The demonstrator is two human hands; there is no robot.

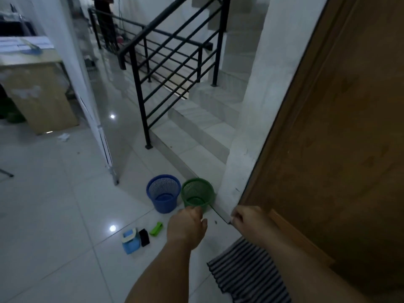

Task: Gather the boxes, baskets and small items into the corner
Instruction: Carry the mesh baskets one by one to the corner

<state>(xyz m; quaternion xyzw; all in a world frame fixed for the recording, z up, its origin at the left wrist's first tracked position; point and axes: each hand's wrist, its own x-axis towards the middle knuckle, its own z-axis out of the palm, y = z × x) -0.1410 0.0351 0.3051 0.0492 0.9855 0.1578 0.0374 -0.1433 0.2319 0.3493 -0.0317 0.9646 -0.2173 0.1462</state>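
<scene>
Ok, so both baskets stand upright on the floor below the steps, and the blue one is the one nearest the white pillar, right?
Not quite: in the head view the green basket is nearest the white pillar, with the blue basket beside it, further out. Both do stand upright on the floor below the steps.

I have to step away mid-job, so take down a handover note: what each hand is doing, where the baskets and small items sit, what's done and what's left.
Left hand: fingers curled at the near rim of the green basket; I cannot tell if it grips.
Right hand: pinches the end of a thin dark strip that runs toward the green basket.
Done, it seems: green basket and blue basket stand upright side by side at the foot of the pillar.
Left: blue item, black item and green item lie loose, left of the hands. A cardboard box stands far left.
</scene>
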